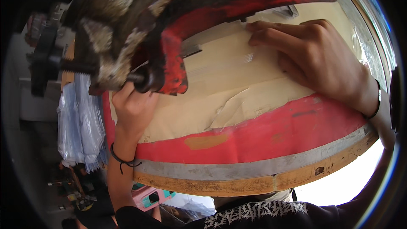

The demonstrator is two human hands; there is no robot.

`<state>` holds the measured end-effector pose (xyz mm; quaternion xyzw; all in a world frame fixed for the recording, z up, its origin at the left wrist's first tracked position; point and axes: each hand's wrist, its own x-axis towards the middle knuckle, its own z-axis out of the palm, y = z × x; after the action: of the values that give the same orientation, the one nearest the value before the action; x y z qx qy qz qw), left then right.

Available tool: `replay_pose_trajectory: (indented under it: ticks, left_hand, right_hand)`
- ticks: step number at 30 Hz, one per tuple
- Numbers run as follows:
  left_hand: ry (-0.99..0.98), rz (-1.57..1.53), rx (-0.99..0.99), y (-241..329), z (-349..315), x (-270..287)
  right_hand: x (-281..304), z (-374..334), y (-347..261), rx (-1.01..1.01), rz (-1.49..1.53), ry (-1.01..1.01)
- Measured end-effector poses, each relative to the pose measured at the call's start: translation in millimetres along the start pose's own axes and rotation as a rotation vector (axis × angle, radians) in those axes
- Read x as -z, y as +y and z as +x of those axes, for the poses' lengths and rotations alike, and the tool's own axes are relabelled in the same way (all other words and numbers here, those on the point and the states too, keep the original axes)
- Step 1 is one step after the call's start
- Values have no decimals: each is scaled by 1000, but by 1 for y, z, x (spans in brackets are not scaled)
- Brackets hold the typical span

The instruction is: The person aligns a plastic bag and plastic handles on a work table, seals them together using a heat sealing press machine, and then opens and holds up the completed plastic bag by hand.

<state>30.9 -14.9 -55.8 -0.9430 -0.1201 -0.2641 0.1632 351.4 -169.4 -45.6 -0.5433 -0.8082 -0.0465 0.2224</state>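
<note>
My right hand [311, 55] reaches over a beige-covered board [182, 127], palm down. Its index and middle fingers are stretched out, and the others bend under. The fingertips touch or nearly touch a thin clear sheet [229, 65] that lies on the beige surface, hard to make out, with a small pale print on it. My left hand [133, 110] rests at the board's left side, below a worn red metal arm [174, 59]. Its fingers are hidden behind the metal, so what they touch does not show.
A heavy metal clamp mechanism [114, 38] with screws and a knob overhangs the upper left. Clear plastic bags [80, 123] hang at the left. The board has a red border [254, 144], a grey strip and a wooden edge [203, 184]. A pink and teal object [152, 199] sits below.
</note>
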Motion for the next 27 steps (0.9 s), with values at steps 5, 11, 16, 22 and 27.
replay_pose_trajectory:
  ticks: [5,11,16,22,27]
  left_hand:
    - [-31,11,11,7,10,4]
    - [-83,-161,231,16,8,4]
    - [4,-200,389,24,8,-2]
    - [-44,-152,329,19,9,6]
    - [-3,-259,450,22,10,1]
  right_hand:
    - [-3,-5,4,-38,-19,-26]
    - [0,2,-9,-63,120,136]
    - [-8,-5,2,-50,68,76]
    - [-13,-3,4,11,77,164]
    - [-11,-4,4,8,66,152]
